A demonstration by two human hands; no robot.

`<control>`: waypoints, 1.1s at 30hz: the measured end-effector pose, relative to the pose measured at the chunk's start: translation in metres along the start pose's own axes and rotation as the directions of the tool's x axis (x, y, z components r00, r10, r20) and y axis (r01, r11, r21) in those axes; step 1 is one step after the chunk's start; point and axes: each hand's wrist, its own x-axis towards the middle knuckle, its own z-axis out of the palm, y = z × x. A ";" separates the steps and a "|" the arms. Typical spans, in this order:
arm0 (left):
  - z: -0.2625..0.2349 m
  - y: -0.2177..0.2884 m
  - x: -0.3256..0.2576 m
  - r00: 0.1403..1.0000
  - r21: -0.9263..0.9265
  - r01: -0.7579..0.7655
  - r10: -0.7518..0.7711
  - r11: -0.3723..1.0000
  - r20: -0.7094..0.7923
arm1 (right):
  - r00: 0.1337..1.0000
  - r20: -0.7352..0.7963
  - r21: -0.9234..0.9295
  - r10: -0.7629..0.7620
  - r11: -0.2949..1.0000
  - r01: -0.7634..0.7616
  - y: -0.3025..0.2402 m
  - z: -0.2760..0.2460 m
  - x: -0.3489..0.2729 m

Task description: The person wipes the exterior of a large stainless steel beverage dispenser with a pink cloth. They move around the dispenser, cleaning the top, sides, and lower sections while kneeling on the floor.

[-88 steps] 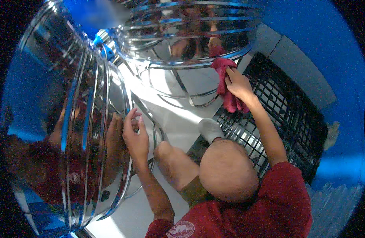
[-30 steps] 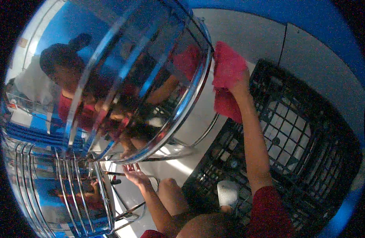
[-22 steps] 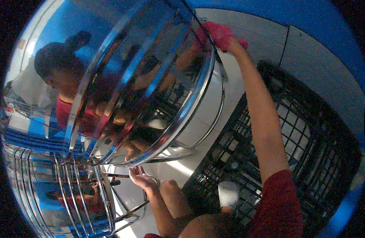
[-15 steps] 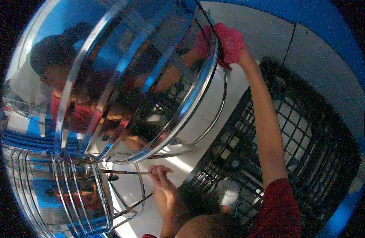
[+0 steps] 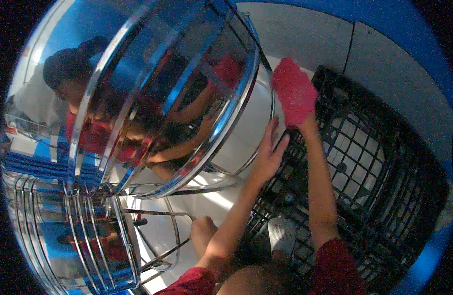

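My left hand (image 5: pixel 270 155) is empty. Its fingers are apart and reach up near a thin chrome rod beside a large mirror-bright curved metal piece (image 5: pixel 187 98) with raised chrome ribs. A fuzzy pink mitt-like cloth (image 5: pixel 293 88) covers my right hand (image 5: pixel 300 110) as far as the wrist, so its fingers are hidden. That hand is raised just right of the metal rim, apart from it. In the polished surface I see my red sleeves and arms reflected.
At lower left stands a second shiny ribbed metal part (image 5: pixel 93 236), with bent chrome rods (image 5: pixel 175 236) beside it. A black plastic grid pallet (image 5: pixel 354 162) lies on the right, with a white shoe (image 5: pixel 281 235) at its near end. Grey panels (image 5: pixel 310 34) stand behind.
My left hand has let go of the chrome rod and moved up and right. My right hand with the pink mitt-like cloth has come down, away from the metal rim.
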 end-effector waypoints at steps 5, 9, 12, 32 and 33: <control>-0.012 -0.016 0.069 0.998 0.199 -0.028 0.038 0.980 -0.046 | 0.994 -0.063 -0.030 -0.093 0.995 0.091 0.019 0.050 0.012; -0.028 -0.024 0.105 0.941 -0.288 0.194 -0.261 0.938 -0.216 | 0.976 -0.110 -0.101 -0.189 0.979 0.178 0.037 0.069 0.080; -0.028 -0.034 0.115 0.905 -0.370 0.067 -0.213 0.927 -0.368 | 0.960 -0.150 -0.123 -0.235 0.968 0.218 0.059 0.078 0.106; -0.035 -0.124 0.029 0.892 0.333 0.427 -0.331 0.841 -0.307 | 0.997 0.009 -0.745 -0.080 0.664 0.060 0.212 0.116 -0.068; -0.037 -0.127 0.027 0.883 0.296 0.449 -0.370 0.843 -0.288 | 0.999 -0.039 -0.645 -0.018 0.764 -0.012 0.205 0.125 -0.086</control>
